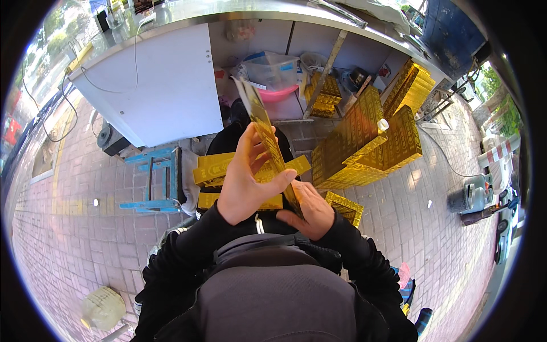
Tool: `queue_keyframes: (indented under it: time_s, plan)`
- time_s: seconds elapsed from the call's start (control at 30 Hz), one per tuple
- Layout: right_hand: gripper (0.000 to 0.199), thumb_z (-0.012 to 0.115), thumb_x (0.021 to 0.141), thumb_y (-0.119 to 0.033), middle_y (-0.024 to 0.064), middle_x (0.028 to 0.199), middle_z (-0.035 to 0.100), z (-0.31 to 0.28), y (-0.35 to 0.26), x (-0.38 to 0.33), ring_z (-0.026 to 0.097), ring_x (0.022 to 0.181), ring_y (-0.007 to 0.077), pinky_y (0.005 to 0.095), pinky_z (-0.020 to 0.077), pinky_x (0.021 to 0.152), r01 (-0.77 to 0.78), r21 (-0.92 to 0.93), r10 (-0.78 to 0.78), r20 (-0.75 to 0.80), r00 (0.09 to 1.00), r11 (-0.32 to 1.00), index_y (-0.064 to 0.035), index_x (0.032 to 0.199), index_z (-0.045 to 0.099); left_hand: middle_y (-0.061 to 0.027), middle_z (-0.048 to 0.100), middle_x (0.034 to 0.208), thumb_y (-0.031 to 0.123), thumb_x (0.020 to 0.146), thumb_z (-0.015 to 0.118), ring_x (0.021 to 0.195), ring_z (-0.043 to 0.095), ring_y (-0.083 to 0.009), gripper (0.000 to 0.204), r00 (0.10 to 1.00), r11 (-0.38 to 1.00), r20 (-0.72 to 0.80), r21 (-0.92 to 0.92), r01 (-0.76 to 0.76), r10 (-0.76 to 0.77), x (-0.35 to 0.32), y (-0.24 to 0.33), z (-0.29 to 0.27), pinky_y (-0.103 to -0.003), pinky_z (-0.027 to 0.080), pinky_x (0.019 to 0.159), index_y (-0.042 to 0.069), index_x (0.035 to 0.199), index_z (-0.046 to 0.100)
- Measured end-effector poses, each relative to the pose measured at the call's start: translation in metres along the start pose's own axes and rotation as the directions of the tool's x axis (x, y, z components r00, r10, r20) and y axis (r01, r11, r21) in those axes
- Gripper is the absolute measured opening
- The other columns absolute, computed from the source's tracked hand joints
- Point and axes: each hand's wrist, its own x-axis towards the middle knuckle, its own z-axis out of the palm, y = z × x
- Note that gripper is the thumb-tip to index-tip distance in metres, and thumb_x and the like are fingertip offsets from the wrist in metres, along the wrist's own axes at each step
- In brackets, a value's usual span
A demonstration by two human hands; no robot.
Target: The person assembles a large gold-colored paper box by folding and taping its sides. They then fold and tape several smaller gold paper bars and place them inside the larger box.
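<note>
The left hand (246,181) is raised in front of the chest with its fingers spread up and its thumb pressed across a long, thin gold foil sheet (268,139), gripping it edge-on so the sheet stands tilted, its top end leaning away toward the tabletop (165,85) and its lower end running down into the right hand (310,214). The right hand sits lower and just to the right, curled around the bottom of the same sheet, knuckles up, touching the left hand's thumb. Both arms wear black sleeves. Largest around them is the white-fronted tabletop with a metal top – a thin cable trails over its front panel. Under it and to the right, on the paved brick floor, stand tall stacks of gold foil packs (364,139), leaning against one another, with more of them (411,85) further back by the tabletop's leg. Just behind the hands lie loose gold packs (213,168) on the lap, and one smaller gold pack (346,206) rests beside the right wrist. To the left stands a blue wooden stool (154,179); beneath the tabletop sits a clear plastic tub on a pink basin (276,91).
</note>
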Motion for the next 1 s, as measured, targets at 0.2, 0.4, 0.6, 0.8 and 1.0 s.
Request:
queue_keyframes:
  time_s: [0.2,0.4,0.6,0.8,1.0]
  plan:
    - [0.096,0.081,0.084,-0.042,0.0202,0.146,0.045,-0.018,0.012,0.008,0.048,0.136,0.0278,0.0403,0.044,0.109,-0.234,0.477,0.123,0.253,0.96,0.847,-0.0012,0.152,0.028,-0.014,0.047,0.147,0.001,0.088,0.071,0.134,0.05,-0.0209,0.072,0.99,0.995,0.132,-0.085,0.052,-0.041,-0.003,0.009,-0.008,-0.035,0.041,0.11,0.002,0.149,0.034]
    - [0.07,0.081,0.086,-0.021,0.0117,0.119,0.067,-0.003,0.019,0.009,0.066,0.105,0.0153,0.0318,0.053,0.092,-0.248,0.553,0.191,0.16,0.968,0.795,-0.0004,0.142,0.044,-0.0079,0.071,0.109,0.007,0.092,0.072,0.094,0.069,-0.0116,0.032,0.996,0.976,0.017,-0.198,0.085,-0.083,-0.001,0.011,-0.007,-0.026,0.057,0.081,-0.002,0.12,0.057]
    - [0.071,0.085,0.082,-0.021,0.0122,0.119,0.067,-0.008,0.009,0.019,0.067,0.101,0.0175,0.031,0.0523,0.088,-0.127,0.385,0.14,-0.005,0.99,0.914,0.0002,0.139,0.047,-0.0066,0.069,0.111,0.007,0.089,0.075,0.098,0.068,-0.0115,0.046,0.995,0.984,0.073,-0.161,0.082,-0.071,-0.001,0.014,-0.01,-0.026,0.055,0.084,0.0,0.129,0.053]
    - [0.064,0.08,0.082,-0.032,0.0143,0.126,0.059,-0.072,-0.051,0.012,0.061,0.1,0.0219,0.0325,0.0504,0.083,0.27,-0.344,-0.42,-0.504,0.755,0.899,-0.0017,0.133,0.054,-0.0159,0.062,0.12,0.017,0.078,0.087,0.107,0.066,-0.0236,0.076,0.993,0.94,0.05,0.319,-0.119,0.109,-0.018,0.002,0.003,-0.035,0.053,0.091,-0.001,0.137,0.043]
    - [0.043,0.082,0.078,-0.022,0.0097,0.102,0.067,-0.071,-0.086,0.027,0.065,0.08,0.0275,0.0341,0.0535,0.069,0.279,-0.501,-0.488,-0.354,0.798,0.82,-0.0035,0.113,0.064,-0.0195,0.063,0.119,0.027,0.071,0.09,0.103,0.066,-0.0347,0.084,0.95,0.711,-0.028,0.671,-0.212,0.311,-0.038,-0.015,0.017,-0.039,0.055,0.086,0.0,0.136,0.044]
